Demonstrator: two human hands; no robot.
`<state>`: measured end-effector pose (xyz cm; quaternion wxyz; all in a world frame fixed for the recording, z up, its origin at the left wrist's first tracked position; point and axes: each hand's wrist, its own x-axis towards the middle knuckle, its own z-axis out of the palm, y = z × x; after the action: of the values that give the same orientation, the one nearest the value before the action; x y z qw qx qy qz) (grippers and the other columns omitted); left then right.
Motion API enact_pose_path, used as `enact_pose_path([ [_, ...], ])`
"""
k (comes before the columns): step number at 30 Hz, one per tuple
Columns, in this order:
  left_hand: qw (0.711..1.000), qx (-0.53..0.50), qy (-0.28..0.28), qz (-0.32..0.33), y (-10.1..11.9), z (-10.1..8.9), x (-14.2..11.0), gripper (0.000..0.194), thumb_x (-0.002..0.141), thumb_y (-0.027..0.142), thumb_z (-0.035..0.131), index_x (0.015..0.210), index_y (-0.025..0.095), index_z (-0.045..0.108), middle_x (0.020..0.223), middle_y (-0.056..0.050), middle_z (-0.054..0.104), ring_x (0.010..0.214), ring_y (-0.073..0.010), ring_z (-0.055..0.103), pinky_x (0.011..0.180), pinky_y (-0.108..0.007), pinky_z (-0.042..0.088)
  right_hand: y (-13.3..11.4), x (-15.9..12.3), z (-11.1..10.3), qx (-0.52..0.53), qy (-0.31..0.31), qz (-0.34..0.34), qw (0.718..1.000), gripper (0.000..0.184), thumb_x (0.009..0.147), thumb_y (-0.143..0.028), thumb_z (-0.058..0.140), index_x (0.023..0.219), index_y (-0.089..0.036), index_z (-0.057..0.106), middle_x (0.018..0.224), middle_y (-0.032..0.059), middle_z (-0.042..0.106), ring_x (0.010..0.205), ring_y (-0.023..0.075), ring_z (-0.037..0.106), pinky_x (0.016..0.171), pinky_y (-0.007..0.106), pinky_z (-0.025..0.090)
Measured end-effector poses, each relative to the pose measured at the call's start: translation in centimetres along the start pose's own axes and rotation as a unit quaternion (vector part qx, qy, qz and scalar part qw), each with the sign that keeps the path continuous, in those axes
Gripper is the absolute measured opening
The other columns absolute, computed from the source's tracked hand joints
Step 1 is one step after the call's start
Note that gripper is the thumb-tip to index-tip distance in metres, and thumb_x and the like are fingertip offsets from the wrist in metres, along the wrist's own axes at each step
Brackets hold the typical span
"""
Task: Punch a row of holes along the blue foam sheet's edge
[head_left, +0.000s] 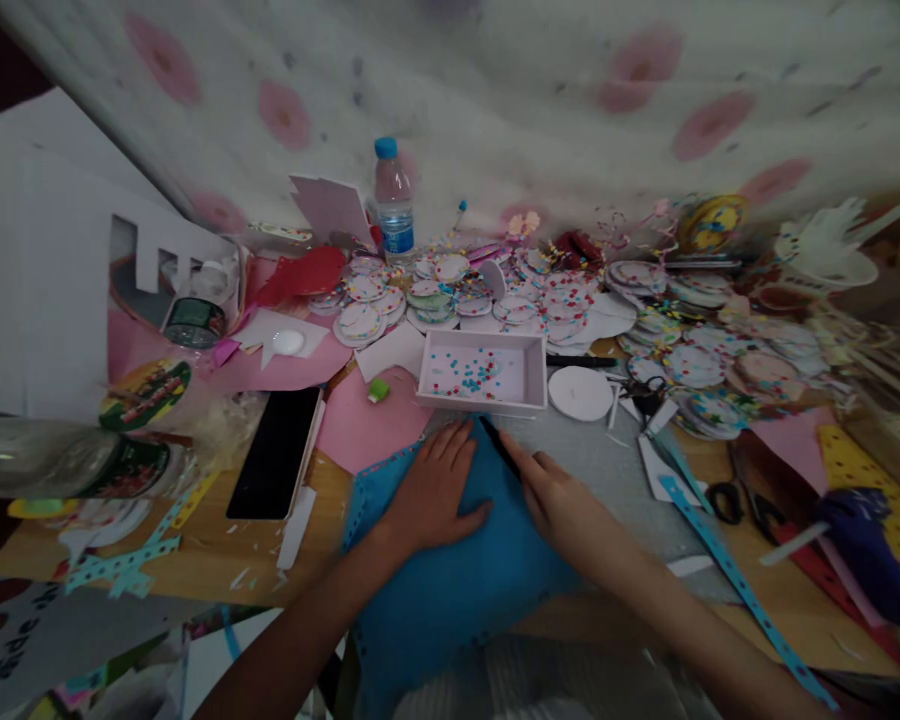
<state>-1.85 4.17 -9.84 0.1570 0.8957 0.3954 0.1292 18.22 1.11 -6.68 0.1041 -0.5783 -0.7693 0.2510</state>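
A blue sheet point(480, 560) with small holes along its edges lies in front of me, partly over a grey cutting mat point(600, 470) and hanging past the table's near edge. Flat on its upper left part rests my left hand point(439, 485), fingers spread, holding nothing. My right hand point(559, 500) grips a slim black tool point(499, 448), its far end at the sheet's top edge; whether it is a knife or a pen I cannot tell. Just beyond stands a white box point(482, 402) with red and blue confetti inside. Beside it is a white paper disc point(580, 393).
Many confetti-decorated paper discs point(566, 305) are piled along the back near a water bottle point(394, 205). A phone point(274, 455) lies left, beside plastic bottles point(67, 458). Scissors point(746, 495), a blue dotted strip point(746, 590) and a blue glue gun point(870, 545) lie right.
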Motion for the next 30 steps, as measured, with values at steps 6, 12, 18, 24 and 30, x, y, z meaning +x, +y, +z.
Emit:
enact_pose_path([
  [6, 1.0, 0.007, -0.019, -0.004, 0.1, -0.2, 0.2, 0.078, 0.08, 0.049, 0.054, 0.14, 0.003, 0.033, 0.151, -0.021, 0.027, 0.139, -0.0341, 0.023, 0.113, -0.048, 0.022, -1.4, 0.5, -0.2, -0.097, -0.024, 0.04, 0.994, 0.058, 0.09, -0.011, 0.032, 0.148, -0.013, 0.023, 0.094, 0.0139, 0.064, 0.076, 0.025, 0.068, 0.065, 0.034, 0.052],
  [12, 1.0, 0.012, -0.027, -0.003, 0.2, -0.4, 0.3, 0.083, 0.079, 0.05, 0.054, 0.144, 0.007, 0.026, 0.153, -0.018, 0.024, 0.14, -0.0323, 0.022, 0.113, -0.047, 0.021, -2.5, -1.2, -0.5, -0.134, -0.071, 0.067, 0.986, 0.062, 0.088, -0.007, 0.036, 0.148, -0.013, 0.02, 0.089, 0.0104, 0.064, 0.07, 0.0231, 0.069, 0.056, 0.029, 0.052],
  [18, 0.999, 0.031, -0.029, -0.009, 0.3, -0.3, 0.3, 0.081, 0.08, 0.05, 0.052, 0.145, 0.008, 0.026, 0.154, -0.017, 0.022, 0.141, -0.0312, 0.021, 0.113, -0.046, 0.02, -1.4, -5.9, 1.1, -0.165, -0.034, 0.046, 0.985, 0.075, 0.082, -0.001, 0.038, 0.15, -0.021, 0.01, 0.084, 0.0044, 0.062, 0.062, 0.0199, 0.068, 0.045, 0.024, 0.05],
  [24, 0.998, 0.05, -0.043, -0.007, 0.4, -0.3, 0.5, 0.081, 0.082, 0.053, 0.049, 0.144, 0.005, 0.027, 0.154, -0.017, 0.023, 0.14, -0.0313, 0.021, 0.114, -0.044, 0.019, -0.8, -10.3, 1.7, -0.165, 0.009, 0.01, 0.986, 0.095, 0.072, 0.008, 0.032, 0.149, -0.025, -0.012, 0.078, 0.0022, 0.059, 0.056, 0.0184, 0.065, 0.047, 0.024, 0.054],
  [30, 0.997, 0.059, -0.043, -0.008, 0.5, -0.3, 0.5, 0.081, 0.083, 0.053, 0.048, 0.144, 0.005, 0.028, 0.154, -0.018, 0.023, 0.141, -0.0303, 0.021, 0.114, -0.043, 0.019, -0.3, -14.4, 1.4, -0.132, 0.014, 0.0, 0.991, 0.093, 0.072, 0.005, 0.029, 0.15, -0.027, -0.01, 0.09, 0.0071, 0.065, 0.06, 0.0187, 0.069, 0.044, 0.022, 0.056],
])
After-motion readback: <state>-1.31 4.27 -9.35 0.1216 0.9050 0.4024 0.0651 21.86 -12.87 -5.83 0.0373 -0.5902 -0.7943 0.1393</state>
